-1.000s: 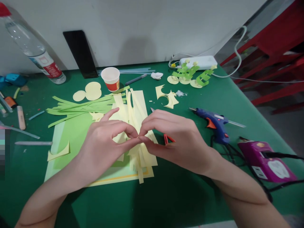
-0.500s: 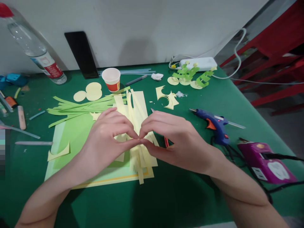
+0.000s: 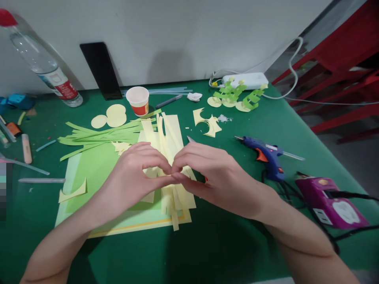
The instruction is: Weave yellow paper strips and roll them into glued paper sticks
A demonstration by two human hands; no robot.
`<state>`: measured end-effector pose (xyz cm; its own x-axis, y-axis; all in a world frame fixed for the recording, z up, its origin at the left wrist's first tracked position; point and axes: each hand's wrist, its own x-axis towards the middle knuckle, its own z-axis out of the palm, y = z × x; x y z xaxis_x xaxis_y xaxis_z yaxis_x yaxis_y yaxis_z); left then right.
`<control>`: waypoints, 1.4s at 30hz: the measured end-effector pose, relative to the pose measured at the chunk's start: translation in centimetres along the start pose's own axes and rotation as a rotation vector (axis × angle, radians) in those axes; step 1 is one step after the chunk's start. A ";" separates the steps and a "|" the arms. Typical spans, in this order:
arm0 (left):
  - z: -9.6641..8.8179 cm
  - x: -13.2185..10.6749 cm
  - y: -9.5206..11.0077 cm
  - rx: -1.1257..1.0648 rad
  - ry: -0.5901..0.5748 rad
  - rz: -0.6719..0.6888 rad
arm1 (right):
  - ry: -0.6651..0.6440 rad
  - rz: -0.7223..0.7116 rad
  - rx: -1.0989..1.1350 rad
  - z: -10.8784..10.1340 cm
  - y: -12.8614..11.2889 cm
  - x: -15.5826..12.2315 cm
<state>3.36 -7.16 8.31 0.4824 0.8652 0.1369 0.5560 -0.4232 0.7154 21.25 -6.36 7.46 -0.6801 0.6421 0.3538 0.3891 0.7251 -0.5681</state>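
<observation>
My left hand [image 3: 133, 169] and my right hand [image 3: 219, 173] meet fingertip to fingertip, each in a closed pinch. Whatever sits between the fingertips is hidden or too small to make out. Beneath them lie pale yellow paper strips [image 3: 164, 136] on top of stacked green and yellow paper sheets [image 3: 91, 169]. A bundle of green paper strips [image 3: 97, 135] spreads out beyond my left hand. Partly covered by my right hand is a tool with a pointed grey tip [image 3: 190, 139] and some red showing.
A blue glue gun [image 3: 266, 154] and a purple power socket box [image 3: 328, 201] with cables lie at right. Paper cup [image 3: 137, 101], black phone [image 3: 101, 71] and bottle [image 3: 56, 75] stand at the back. Green paper curls on yellow discs [image 3: 231, 94] sit near a white power strip [image 3: 251, 80].
Both hands stay pinched together with only slight finger movement. The right fingertips have shifted a little over the left ones. The view has moved slightly.
</observation>
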 end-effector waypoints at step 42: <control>-1.2 0.5 -0.3 -0.588 -0.330 -0.413 | 0.012 0.028 0.114 -1.4 0.6 0.6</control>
<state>2.58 -6.24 8.97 0.5421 0.7577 -0.3634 0.3294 0.2063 0.9214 21.91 -5.16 8.33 -0.6623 0.6651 0.3449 0.3343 0.6743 -0.6585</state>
